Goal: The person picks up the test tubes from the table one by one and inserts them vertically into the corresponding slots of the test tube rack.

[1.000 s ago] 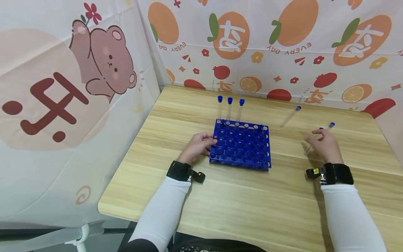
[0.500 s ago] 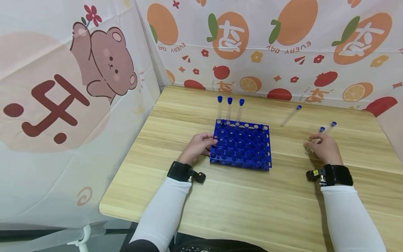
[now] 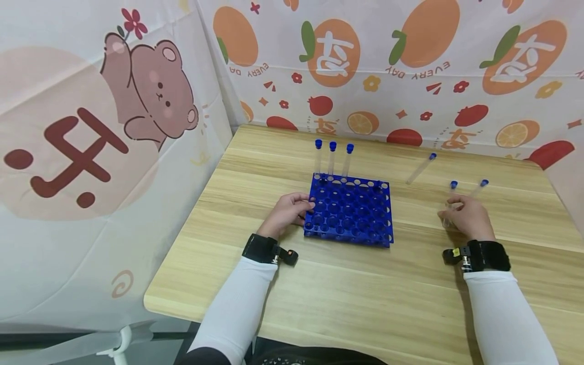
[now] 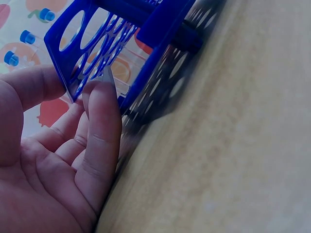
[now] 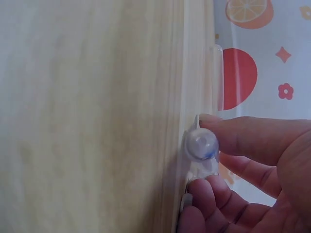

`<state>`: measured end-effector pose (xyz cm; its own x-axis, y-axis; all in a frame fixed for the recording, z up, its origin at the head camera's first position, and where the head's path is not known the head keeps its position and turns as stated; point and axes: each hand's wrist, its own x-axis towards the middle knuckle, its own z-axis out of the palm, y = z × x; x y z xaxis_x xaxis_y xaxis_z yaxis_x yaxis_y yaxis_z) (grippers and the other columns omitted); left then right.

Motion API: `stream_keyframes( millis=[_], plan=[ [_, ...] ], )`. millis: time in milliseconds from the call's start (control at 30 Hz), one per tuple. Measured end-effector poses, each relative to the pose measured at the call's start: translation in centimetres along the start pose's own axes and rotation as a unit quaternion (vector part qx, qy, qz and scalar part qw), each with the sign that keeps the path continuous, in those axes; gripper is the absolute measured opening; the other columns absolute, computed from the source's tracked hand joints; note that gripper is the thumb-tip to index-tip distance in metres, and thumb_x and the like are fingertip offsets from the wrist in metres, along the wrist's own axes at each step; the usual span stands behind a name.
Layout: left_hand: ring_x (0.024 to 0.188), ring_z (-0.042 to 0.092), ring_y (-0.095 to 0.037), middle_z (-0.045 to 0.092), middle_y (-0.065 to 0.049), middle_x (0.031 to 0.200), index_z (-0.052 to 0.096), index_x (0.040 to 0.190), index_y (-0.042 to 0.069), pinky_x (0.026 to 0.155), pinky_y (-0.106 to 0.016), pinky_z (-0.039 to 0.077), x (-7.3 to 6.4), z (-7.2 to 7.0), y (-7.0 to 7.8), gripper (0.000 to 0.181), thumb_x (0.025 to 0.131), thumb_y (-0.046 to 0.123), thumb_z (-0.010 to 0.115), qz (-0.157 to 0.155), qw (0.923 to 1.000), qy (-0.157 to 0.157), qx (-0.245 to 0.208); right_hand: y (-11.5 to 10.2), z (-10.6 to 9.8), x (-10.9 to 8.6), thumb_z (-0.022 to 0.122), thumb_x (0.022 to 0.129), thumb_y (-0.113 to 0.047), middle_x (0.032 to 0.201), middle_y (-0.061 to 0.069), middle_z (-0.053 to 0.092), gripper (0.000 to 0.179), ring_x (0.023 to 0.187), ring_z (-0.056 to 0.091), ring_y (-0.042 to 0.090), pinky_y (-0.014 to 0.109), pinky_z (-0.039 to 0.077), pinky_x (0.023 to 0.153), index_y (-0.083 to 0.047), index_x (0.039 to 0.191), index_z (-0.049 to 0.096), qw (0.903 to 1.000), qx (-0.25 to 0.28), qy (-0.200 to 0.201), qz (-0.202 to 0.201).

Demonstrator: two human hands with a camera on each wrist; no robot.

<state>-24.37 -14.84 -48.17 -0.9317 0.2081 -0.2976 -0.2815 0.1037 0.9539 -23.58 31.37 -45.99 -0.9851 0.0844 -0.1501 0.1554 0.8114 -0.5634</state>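
Note:
A blue tube rack (image 3: 349, 210) with rows of round holes rests on the table. My left hand (image 3: 286, 210) grips its left edge, thumb and forefinger at the corner of the perforated plate (image 4: 58, 41) in the left wrist view. Three clear test tubes (image 3: 332, 159) with blue caps stand in the rack's back row. Off to the right, my right hand (image 3: 467, 218) pinches another blue-capped test tube (image 3: 453, 187), cap pointing away from me. In the right wrist view, this tube's rounded end (image 5: 201, 144) sits between thumb and fingers, low over the tabletop.
One capped tube (image 3: 422, 169) lies on the table (image 3: 365, 294) between rack and right hand, toward the back. Another tube (image 3: 480, 186) lies just beyond the right hand. A printed curtain (image 3: 283, 40) hangs along the back edge.
The right fingers have closed around the tube, and its capped end has swung left, away from the tube lying beyond. My left hand and the rack have kept their place.

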Motion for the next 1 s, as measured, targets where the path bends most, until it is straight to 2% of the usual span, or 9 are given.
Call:
stream_keyframes(
  millis=[200, 367, 633, 1000],
  plan=[
    [0.068, 0.059, -0.012, 0.069, -0.006, 0.096, 0.065, 0.119, 0.006, 0.055, -0.024, 0.055, 0.0, 0.0, 0.0, 0.029, 0.092, 0.018, 0.066, -0.001, 1.0000, -0.003, 0.000, -0.2, 0.2, -0.1, 0.071, 0.090, -0.032, 0.115, 0.032, 0.056, 0.057, 0.094, 0.058, 0.039, 0.031, 0.044, 0.063, 0.001, 0.133, 0.052, 0.9999, -0.006, -0.011, -0.008],
    [0.067, 0.058, -0.011, 0.069, -0.005, 0.095, 0.065, 0.119, 0.006, 0.055, -0.024, 0.055, 0.1, 0.0, 0.0, 0.029, 0.092, 0.018, 0.066, 0.001, 1.0000, -0.002, -0.002, -0.6, 0.4, -0.1, 0.072, 0.089, -0.033, 0.113, 0.029, 0.057, 0.057, 0.090, 0.058, 0.036, 0.033, 0.044, 0.064, 0.000, 0.132, 0.051, 0.9996, -0.007, -0.022, -0.017],
    [0.068, 0.059, -0.012, 0.069, -0.006, 0.098, 0.065, 0.119, 0.006, 0.056, -0.025, 0.056, 0.0, -0.1, 0.0, 0.030, 0.092, 0.019, 0.066, 0.001, 1.0000, -0.002, 0.000, -1.3, 0.8, -0.2, 0.073, 0.088, -0.031, 0.100, 0.023, 0.065, 0.054, 0.081, 0.061, 0.028, 0.029, 0.044, 0.065, 0.000, 0.128, 0.053, 0.9977, -0.010, -0.041, -0.053],
    [0.068, 0.059, -0.012, 0.069, -0.007, 0.099, 0.065, 0.120, 0.007, 0.056, -0.025, 0.056, 0.3, -0.1, -0.1, 0.031, 0.092, 0.020, 0.066, 0.001, 1.0000, -0.004, -0.002, -2.6, 1.7, -0.1, 0.071, 0.088, -0.024, 0.089, 0.014, 0.063, 0.055, 0.069, 0.057, 0.021, 0.030, 0.045, 0.058, -0.003, 0.133, 0.047, 0.9967, 0.008, -0.061, -0.053]
  ],
)
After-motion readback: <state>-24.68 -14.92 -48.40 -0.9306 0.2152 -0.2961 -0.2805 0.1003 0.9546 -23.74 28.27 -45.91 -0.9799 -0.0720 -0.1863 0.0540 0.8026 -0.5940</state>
